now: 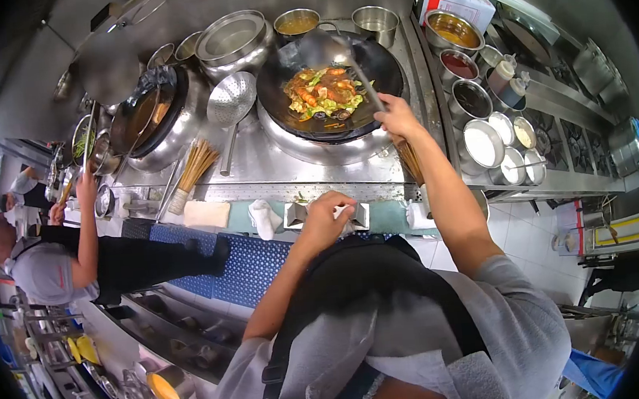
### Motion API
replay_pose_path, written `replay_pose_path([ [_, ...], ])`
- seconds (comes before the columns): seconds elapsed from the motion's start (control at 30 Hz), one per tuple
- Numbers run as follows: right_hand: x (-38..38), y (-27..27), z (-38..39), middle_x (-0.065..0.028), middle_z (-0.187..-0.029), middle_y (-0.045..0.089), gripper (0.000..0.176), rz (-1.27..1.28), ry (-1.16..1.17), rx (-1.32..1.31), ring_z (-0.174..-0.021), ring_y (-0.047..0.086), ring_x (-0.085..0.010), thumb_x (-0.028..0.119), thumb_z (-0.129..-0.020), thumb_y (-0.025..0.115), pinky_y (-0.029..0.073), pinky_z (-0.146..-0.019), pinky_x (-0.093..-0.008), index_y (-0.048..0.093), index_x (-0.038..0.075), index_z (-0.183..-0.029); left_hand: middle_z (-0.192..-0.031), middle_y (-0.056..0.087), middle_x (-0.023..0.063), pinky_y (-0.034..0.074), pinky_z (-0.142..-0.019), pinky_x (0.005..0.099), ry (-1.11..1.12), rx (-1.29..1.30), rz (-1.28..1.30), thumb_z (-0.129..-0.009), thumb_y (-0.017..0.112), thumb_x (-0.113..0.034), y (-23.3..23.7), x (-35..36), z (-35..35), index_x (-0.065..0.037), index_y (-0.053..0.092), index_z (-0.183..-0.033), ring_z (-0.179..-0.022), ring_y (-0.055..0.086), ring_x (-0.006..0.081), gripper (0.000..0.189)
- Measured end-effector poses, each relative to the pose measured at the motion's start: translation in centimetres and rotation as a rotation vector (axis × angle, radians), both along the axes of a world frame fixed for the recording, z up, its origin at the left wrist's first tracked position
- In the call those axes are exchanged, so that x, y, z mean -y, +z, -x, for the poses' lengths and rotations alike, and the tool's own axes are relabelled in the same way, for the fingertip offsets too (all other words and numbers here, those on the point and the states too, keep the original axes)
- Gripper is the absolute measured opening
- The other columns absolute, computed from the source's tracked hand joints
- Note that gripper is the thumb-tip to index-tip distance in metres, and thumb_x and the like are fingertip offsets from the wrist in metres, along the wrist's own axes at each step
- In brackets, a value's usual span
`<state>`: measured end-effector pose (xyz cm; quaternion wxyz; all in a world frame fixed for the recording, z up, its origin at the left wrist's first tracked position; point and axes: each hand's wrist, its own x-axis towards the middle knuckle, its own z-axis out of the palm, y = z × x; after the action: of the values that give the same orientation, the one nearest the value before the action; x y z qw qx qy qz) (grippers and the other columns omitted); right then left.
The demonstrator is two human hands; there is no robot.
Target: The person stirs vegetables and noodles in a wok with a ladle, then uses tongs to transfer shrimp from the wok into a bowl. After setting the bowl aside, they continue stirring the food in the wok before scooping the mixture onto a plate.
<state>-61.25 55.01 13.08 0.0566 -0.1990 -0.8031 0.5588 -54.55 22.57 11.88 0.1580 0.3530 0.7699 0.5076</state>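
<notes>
A large black wok (280,75) sits on the round steel burner ring, with a mix of cabbage, shrimp and other pieces of food (326,94) in its middle. My right hand (397,116) is closed around the handle of a ladle (356,65), whose blurred bowl is over the far side of the wok. My left hand (327,218) is at the front edge of the stove, by a small steel fitting (360,216). Its fingers are curled; whether they hold a cloth or anything else is hidden.
A perforated strainer (231,100) and a bamboo brush (198,165) lie left of the wok. Sauce and seasoning pots (482,144) stand at right. A co-worker (54,265) works at another wok (149,111) at left. Folded cloth (206,213) lies on the front ledge.
</notes>
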Motion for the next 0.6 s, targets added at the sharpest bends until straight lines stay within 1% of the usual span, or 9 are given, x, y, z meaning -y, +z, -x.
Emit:
replay_pose_path([
  [0.17, 3.3, -2.2, -0.2, -0.0073, -0.080, 0.067, 0.065, -0.063, 0.240, 0.044, -0.055, 0.060, -0.0134, 0.002, -0.087, 0.068, 0.050, -0.053, -0.0329, 0.056, 0.013, -0.150, -0.109, 0.074, 0.0110, 0.056, -0.085, 0.0345, -0.095, 0.026, 0.059, -0.094, 0.075, -0.012, -0.3, -0.5, -0.3, -0.004, 0.076, -0.111, -0.097, 0.071, 0.0218, 0.018],
  [0.23, 3.7, 0.4, -5.3, -0.0124, -0.096, 0.074, 0.069, -0.160, 0.315, 0.033, -0.075, 0.069, -0.0187, 0.000, -0.085, 0.068, 0.056, -0.069, -0.0342, 0.056, 0.015, -0.151, -0.107, 0.075, 0.0114, 0.057, -0.084, 0.0337, -0.082, 0.176, 0.063, -0.094, 0.075, -0.011, -1.9, 0.1, -0.7, -0.003, 0.076, -0.110, -0.094, 0.071, 0.0204, 0.018],
  [0.27, 2.4, 0.1, -7.7, -0.0169, -0.124, 0.073, 0.073, -0.282, 0.416, -0.145, -0.107, 0.071, -0.0244, -0.002, -0.080, 0.067, 0.054, -0.092, -0.0353, 0.055, 0.014, -0.151, -0.107, 0.075, 0.0116, 0.057, -0.084, 0.0332, -0.058, 0.248, 0.062, -0.094, 0.075, -0.010, -2.6, 0.7, -0.8, -0.002, 0.076, -0.110, -0.093, 0.072, 0.0197, 0.018],
  [0.3, 1.2, 1.1, -10.0, -0.0181, -0.141, 0.066, 0.076, -0.315, 0.415, 0.023, -0.128, 0.063, -0.0282, -0.002, -0.078, 0.067, 0.047, -0.107, -0.0354, 0.054, 0.013, -0.152, -0.106, 0.076, 0.0118, 0.057, -0.084, 0.0326, -0.075, 0.190, 0.008, -0.094, 0.074, -0.009, -3.0, 0.9, -0.8, -0.001, 0.076, -0.109, -0.092, 0.072, 0.0190, 0.017],
  [0.33, 0.1, 1.3, -12.2, -0.0186, -0.139, 0.067, 0.070, -0.347, 0.427, -0.162, -0.124, 0.066, -0.0294, -0.001, -0.079, 0.066, 0.048, -0.106, -0.0364, 0.058, 0.013, -0.148, -0.105, 0.076, 0.0120, 0.057, -0.084, 0.0320, -0.055, 0.118, -0.039, -0.094, 0.074, -0.008, -3.0, 1.0, -0.7, 0.000, 0.076, -0.108, -0.091, 0.072, 0.0182, 0.017],
  [0.43, 1.8, 5.7, -15.6, -0.0198, -0.126, 0.070, 0.060, -0.633, 0.235, -0.047, -0.116, 0.066, -0.0404, -0.004, -0.080, 0.065, 0.051, -0.101, -0.0420, 0.067, 0.012, -0.138, -0.098, 0.073, 0.0143, 0.057, -0.087, 0.0406, -0.064, 0.068, -0.027, -0.090, 0.076, -0.017, -1.4, -0.2, 1.9, -0.001, 0.074, -0.103, -0.095, 0.071, 0.0287, 0.020],
  [0.5, 1.2, 5.5, -17.4, -0.0226, -0.135, 0.067, 0.068, -0.553, 0.258, -0.097, -0.118, 0.068, -0.0352, -0.011, -0.079, 0.063, 0.052, -0.099, -0.0399, 0.060, 0.005, -0.145, -0.104, 0.062, 0.0159, 0.048, -0.094, 0.0500, 0.097, -0.325, -0.130, -0.087, 0.071, -0.011, 0.4, -2.9, 4.5, -0.005, 0.071, -0.099, -0.105, 0.059, 0.0390, 0.014],
  [0.53, 2.3, 7.8, -18.4, -0.0221, -0.138, 0.066, 0.068, -0.309, 0.221, -0.013, -0.118, 0.068, -0.0303, -0.012, -0.082, 0.061, 0.055, -0.095, -0.0354, 0.054, 0.000, -0.148, -0.106, 0.061, 0.0161, 0.046, -0.095, 0.0494, 0.216, -0.432, -0.095, -0.088, 0.070, -0.010, 1.5, -4.3, 6.1, -0.005, 0.070, -0.098, -0.107, 0.058, 0.0386, 0.012],
  [0.6, 1.1, 8.4, -20.0, -0.0115, -0.116, 0.071, 0.065, -0.086, 0.228, 0.059, -0.079, 0.066, -0.0172, -0.012, -0.086, 0.059, 0.054, -0.067, -0.0290, 0.053, -0.001, -0.150, -0.105, 0.062, 0.0162, 0.045, -0.096, 0.0487, 0.375, -0.554, -0.012, -0.090, 0.067, -0.011, 1.6, -6.9, 9.6, -0.005, 0.070, -0.095, -0.106, 0.058, 0.0373, 0.009],
])
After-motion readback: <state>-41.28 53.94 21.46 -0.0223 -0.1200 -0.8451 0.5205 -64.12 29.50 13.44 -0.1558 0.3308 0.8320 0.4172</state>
